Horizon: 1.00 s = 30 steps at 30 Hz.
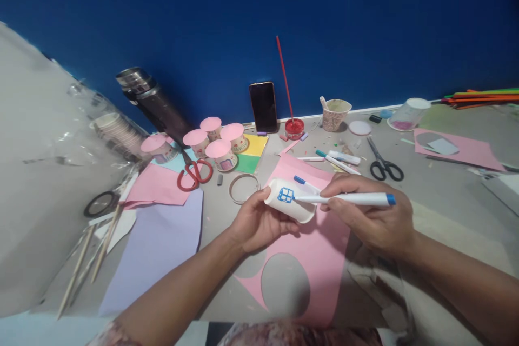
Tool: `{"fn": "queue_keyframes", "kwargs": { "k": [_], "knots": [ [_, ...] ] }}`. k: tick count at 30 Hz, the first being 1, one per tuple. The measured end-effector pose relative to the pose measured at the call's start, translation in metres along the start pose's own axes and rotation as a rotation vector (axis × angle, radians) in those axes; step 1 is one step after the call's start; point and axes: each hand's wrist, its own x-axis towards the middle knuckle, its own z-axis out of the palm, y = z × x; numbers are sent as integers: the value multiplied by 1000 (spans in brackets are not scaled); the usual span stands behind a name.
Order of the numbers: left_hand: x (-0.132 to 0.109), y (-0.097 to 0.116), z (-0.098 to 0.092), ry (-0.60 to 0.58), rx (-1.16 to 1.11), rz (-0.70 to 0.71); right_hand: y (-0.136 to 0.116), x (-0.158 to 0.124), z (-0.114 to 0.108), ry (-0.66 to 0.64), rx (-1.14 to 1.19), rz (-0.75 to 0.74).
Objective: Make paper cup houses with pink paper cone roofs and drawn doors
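Observation:
My left hand [261,221] is wrapped round a white paper cup [302,212] lying on its side. On the cup's wall is a blue drawing [286,195] like a window with panes. My right hand [371,216] grips a white marker [352,199] with a blue end, its tip at the right edge of the drawing. A blue cap [299,179] shows just behind the cup. Beneath both hands lies a pink sheet [324,265] with round holes cut out of it.
Several cups with pink tops [219,148] stand at the back left, beside red-handled scissors [194,174] and a dark flask [158,105]. A phone [263,107] leans on the blue wall. Black scissors [385,167] lie right of loose markers [344,158]. Purple paper [162,248] lies left.

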Motion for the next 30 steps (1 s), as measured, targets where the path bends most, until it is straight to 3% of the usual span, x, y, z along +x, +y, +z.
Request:
{"fn": "queue_keyframes", "kwargs": {
  "k": [6, 16, 24, 30],
  "knots": [
    [0, 0, 1, -1, -1, -8, 1, 0, 0, -31, 48, -9],
    [0, 5, -4, 28, -79, -22, 21, 0, 2, 156, -39, 10],
    [-2, 9, -16, -4, -45, -31, 46, 3, 3, 155, -74, -19],
    [-5, 21, -19, 48, 10, 57, 58, 1, 3, 136, -64, -1]
  ]
}}
